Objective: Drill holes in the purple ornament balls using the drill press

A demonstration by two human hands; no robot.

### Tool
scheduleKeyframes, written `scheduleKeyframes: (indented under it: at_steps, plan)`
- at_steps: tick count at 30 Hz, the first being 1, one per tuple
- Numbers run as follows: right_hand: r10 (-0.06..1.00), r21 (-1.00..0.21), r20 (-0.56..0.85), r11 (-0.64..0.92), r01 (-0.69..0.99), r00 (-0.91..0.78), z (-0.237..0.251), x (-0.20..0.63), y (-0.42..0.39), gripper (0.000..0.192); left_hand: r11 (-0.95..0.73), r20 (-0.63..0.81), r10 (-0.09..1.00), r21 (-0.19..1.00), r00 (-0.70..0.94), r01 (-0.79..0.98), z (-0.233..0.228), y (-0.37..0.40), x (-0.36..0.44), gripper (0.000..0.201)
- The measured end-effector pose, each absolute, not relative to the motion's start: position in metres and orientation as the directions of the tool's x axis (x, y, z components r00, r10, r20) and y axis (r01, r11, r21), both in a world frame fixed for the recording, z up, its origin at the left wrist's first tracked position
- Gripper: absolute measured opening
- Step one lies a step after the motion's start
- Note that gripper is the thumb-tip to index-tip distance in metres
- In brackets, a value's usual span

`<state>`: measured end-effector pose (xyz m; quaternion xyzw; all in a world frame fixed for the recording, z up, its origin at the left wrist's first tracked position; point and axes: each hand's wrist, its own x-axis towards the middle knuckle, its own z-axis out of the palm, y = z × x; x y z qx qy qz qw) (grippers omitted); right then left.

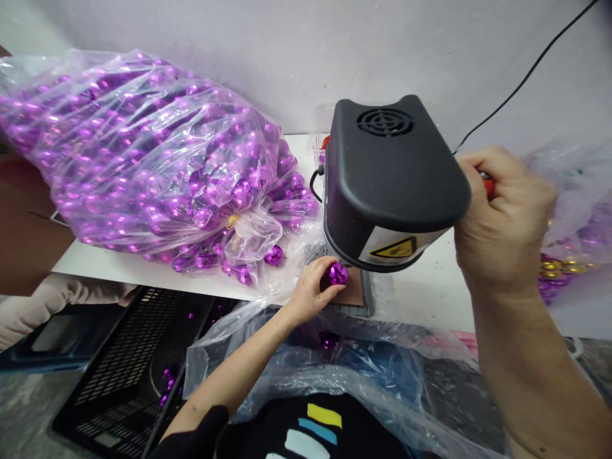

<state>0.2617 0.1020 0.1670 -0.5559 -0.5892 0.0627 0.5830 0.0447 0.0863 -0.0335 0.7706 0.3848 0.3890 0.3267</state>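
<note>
While left hand (310, 290) pinches shiny purple faceted bauble (336, 273) beneath black plastic press machine (389, 182), right hand (502, 220) at 3 o'clock grips red-tipped lever (487, 185); white worktop (430, 287).

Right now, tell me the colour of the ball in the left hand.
Shiny metallic purple: the ball pinched by the left hand, head view.

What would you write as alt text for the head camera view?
A left hand holds a shiny purple ornament under a black press machine while the right hand grips its red handle; a clear bag of purple ornaments lies alongside.
</note>
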Motion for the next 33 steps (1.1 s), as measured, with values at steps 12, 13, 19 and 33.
scheduleKeyframes:
  at_steps: [12, 13, 19, 33]
  plan:
    - [0.697, -0.681, 0.657, 0.387, 0.622, 0.287, 0.164, 0.262, 0.103, 0.041, -0.518, 0.313, 0.8, 0.791, 0.511, 0.326, -0.037, 0.101, 0.041, 0.051]
    - [0.691, -0.672, 0.667, 0.394, 0.628, 0.28, 0.163, 0.262, 0.103, 0.042, -0.503, 0.301, 0.804, 0.803, 0.512, 0.319, -0.037, 0.101, 0.041, 0.052]
    - [0.68, -0.647, 0.688, 0.415, 0.639, 0.255, 0.162, 0.263, 0.102, 0.042, -0.29, 0.17, 0.925, 0.895, 0.341, 0.34, -0.041, 0.104, 0.039, 0.052]
    - [0.754, -0.684, 0.617, 0.374, 0.626, 0.224, 0.169, 0.26, 0.097, 0.047, -0.301, 0.194, 0.933, 0.882, 0.303, 0.362, -0.044, 0.101, 0.041, 0.037]
